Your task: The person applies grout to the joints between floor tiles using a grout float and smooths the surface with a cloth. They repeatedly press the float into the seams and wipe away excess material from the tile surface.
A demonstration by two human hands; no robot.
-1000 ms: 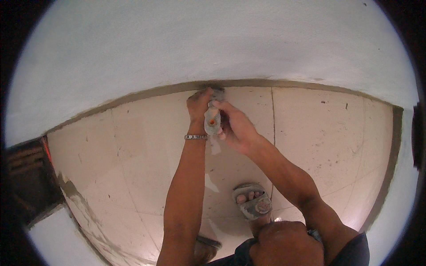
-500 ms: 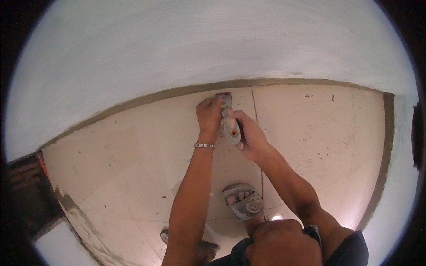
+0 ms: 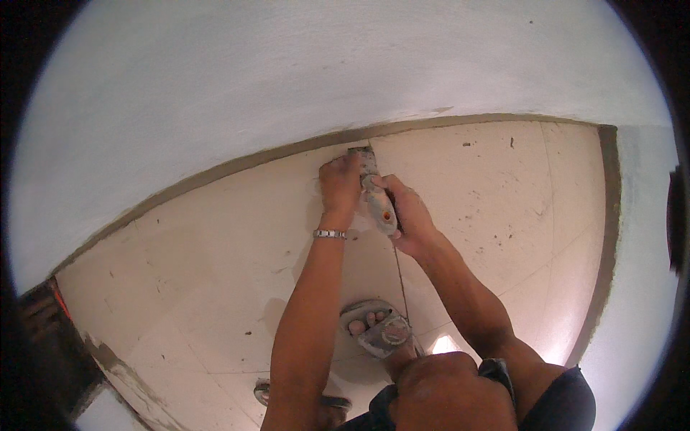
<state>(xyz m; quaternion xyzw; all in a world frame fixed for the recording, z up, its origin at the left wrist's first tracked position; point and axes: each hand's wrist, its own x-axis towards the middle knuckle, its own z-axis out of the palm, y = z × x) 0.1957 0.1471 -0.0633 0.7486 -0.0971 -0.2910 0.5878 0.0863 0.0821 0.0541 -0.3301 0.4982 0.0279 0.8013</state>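
In the head view, the right hand (image 3: 412, 217) is closed round the handle of a grime-covered scraper (image 3: 379, 204), which lies between the two hands, its blade pointing away from the person. The left hand (image 3: 338, 188), fingers curled, is up against the blade's left side; whether it pinches the blade, I cannot tell. Just ahead of both hands, a grey-brown strip (image 3: 431, 123) edges the pale wall (image 3: 345, 65). Beneath them spread cream floor tiles (image 3: 215, 244). A metal bracelet (image 3: 330, 234) sits behind the left hand, and a dusty sandal (image 3: 386, 340) is nearer the body than either hand
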